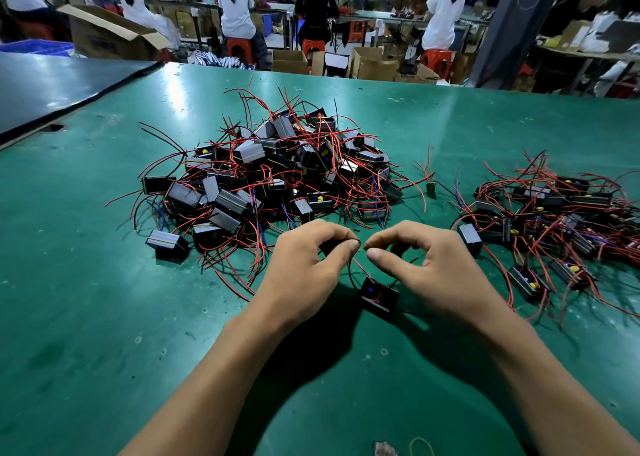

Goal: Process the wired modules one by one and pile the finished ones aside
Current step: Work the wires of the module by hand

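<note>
**Wire ends pinched at mid-desk; module resting on the surface below**

The small black box-shaped module with red and black leads (378,298) lies on the green matted desk (104,317), between the two wrists and just below the fingertips. The left hand (304,265) and the right hand (429,265) meet above it, thumb and forefinger of each closed down on the thin wire ends (362,244) where the tips nearly touch. The remaining fingers (349,248) are curled loosely and hold nothing else.

Handling, as judged: the module looks light and rigid, and the leads are thin, limp and springy. Pulling hard on a lead would likely strain its joint at the case. The body is best lifted by its flat sides, and the wires worked only near their free ends.

A large tangled heap of black modules and red wires (270,171) sits beyond the hands, mid-desk. A second, flatter spread of the same modules (554,220) lies to the right. Which one holds finished pieces cannot be told for certain. Loose leads snag readily between neighbours.

The desk surface is smooth, glossy and scuffed. Behind it is a workshop with seated workers (237,9), red stools (239,45) and open cardboard cartons (372,62).
</note>
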`<state>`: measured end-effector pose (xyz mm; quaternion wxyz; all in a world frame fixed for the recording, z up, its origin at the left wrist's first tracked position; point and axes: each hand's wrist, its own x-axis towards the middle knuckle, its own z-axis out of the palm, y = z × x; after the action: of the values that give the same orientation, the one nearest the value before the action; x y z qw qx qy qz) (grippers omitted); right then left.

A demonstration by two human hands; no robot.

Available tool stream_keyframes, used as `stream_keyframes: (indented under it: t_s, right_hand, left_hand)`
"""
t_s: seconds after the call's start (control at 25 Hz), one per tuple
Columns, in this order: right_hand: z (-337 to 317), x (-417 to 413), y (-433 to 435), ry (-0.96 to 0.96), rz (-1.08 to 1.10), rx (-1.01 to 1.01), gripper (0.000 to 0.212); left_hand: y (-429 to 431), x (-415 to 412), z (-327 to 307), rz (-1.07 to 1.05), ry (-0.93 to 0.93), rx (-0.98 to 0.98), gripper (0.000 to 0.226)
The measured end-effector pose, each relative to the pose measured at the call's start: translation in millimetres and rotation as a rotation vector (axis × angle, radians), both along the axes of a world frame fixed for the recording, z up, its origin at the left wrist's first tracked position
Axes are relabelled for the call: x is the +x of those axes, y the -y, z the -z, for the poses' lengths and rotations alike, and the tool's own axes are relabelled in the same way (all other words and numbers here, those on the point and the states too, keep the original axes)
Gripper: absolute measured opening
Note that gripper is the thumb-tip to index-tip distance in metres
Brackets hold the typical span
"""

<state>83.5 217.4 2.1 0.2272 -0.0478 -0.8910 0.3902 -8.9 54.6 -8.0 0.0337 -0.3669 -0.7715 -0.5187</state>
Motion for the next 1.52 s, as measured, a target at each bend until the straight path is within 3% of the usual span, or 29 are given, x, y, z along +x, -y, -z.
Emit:
stream_keyframes:
  t_s: [0.36, 0.76, 1.16, 1.52]
  right_hand:
    - [6, -3, 2, -0.098, 0.066, -0.042, 0.008]
    - [7, -4, 5, -0.113, 0.073, -0.158, 0.007]
    - [8, -1, 10, -0.264, 0.073, 0.168, 0.012]
    - [13, -5, 5, -0.298, 0.002, 0.206, 0.008]
  left_hand:
    - [3, -1, -5, 0.124, 0.258, 0.025, 0.009]
    - [4, -1, -4, 0.183, 0.354, 0.014, 0.010]
    - [3, -3, -4, 0.145, 0.336, 0.040, 0.009]
    - [6, -2, -8, 0.199, 0.375, 0.030, 0.011]
